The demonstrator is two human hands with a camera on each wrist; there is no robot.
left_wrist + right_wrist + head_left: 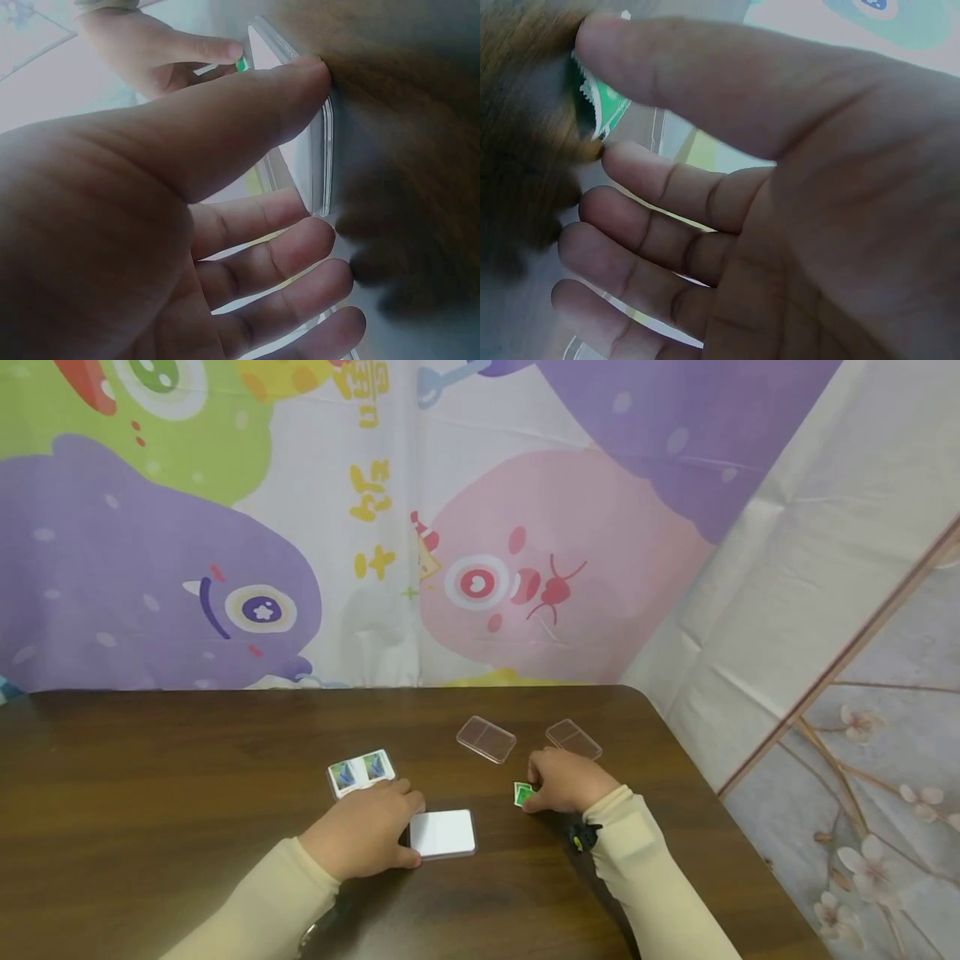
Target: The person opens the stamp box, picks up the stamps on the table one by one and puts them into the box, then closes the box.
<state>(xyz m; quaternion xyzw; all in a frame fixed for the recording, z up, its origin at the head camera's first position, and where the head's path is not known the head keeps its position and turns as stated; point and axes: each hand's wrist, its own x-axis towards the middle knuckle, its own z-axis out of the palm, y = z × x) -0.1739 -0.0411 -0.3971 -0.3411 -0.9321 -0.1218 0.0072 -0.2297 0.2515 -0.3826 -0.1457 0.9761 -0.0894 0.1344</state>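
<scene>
Left hand (367, 828) covers near edge of picture cards (362, 771), left end of white card (446, 833). Right hand (572, 779) partly hides green pieces (522, 792); print too small to read. Table (514, 105) blurred. Sleeves (258, 893) cut off below.

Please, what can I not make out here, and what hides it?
Head: near part of the picture case, behind the left hand.
Head: part of the right clear case, behind the right hand.
Head: any print on the green item, too small.
Left wrist: middle of the white case, behind the left thumb.
</scene>
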